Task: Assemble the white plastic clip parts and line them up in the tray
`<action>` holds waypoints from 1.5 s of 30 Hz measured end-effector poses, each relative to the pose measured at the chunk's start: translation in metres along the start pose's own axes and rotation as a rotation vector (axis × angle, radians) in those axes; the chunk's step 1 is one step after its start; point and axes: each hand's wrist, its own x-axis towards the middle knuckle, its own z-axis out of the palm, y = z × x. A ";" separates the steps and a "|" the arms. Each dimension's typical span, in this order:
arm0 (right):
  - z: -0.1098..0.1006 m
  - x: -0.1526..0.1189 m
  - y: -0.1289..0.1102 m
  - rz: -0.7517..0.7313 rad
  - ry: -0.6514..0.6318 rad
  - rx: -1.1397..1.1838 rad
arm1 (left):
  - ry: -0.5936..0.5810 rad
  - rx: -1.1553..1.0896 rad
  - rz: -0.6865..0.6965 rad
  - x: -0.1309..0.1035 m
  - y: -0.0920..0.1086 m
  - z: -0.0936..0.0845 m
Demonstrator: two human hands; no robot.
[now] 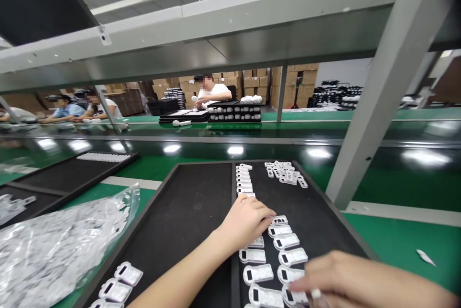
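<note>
My left hand (248, 219) reaches over the divider of a black tray (201, 202). Its fingers are bent together, with the fingertips on the left end of a white plastic casing (280, 220) at the top of the right column. Below that casing, more white casings (293, 256) lie in a column, and a second column (257, 274) runs beside it along the divider, partly hidden under my left hand. My right hand (331, 279) is smeared by motion over the lower end of the right column. A small white bit shows between its closed fingers; its kind is unclear.
A heap of small white parts (286, 173) lies at the tray's far right. Left of the tray are a clear plastic bag (68, 245) of white parts and another black tray (90, 173). A grey post (370, 92) rises at right. Co-workers (212, 92) sit across the line.
</note>
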 end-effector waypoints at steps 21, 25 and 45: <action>-0.032 0.053 0.042 0.180 0.278 0.216 | 0.234 -0.611 -0.230 0.010 0.025 -0.015; -0.028 0.057 0.046 0.117 0.452 0.011 | 0.224 -0.570 -0.234 0.010 0.023 -0.014; -0.026 0.056 0.049 0.120 0.320 -0.041 | -0.094 0.169 0.284 0.001 0.000 -0.009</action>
